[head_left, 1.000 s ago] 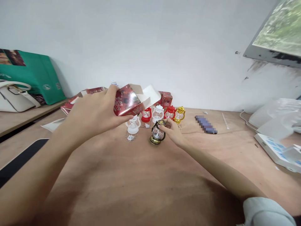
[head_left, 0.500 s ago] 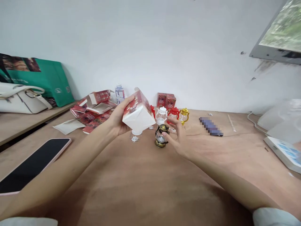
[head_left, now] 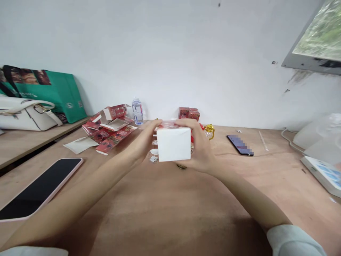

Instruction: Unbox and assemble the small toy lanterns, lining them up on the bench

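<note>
Right-hand fingers [head_left: 198,137] have left the bronze lantern [head_left: 181,166] beyond them and joined the left-hand fingers [head_left: 153,127] gripping the carton [head_left: 174,145], steadying it.

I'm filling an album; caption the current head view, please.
Left hand and right hand hold a red-and-white cardboard box above a brown table.

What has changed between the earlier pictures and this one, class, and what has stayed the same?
The box has moved to the right and turned its white face to the viewer, hiding most of the dark lantern. The right hand has let go of that lantern and taken hold of the box, which the left hand still holds. The gold lantern and bottle stayed put.
</note>
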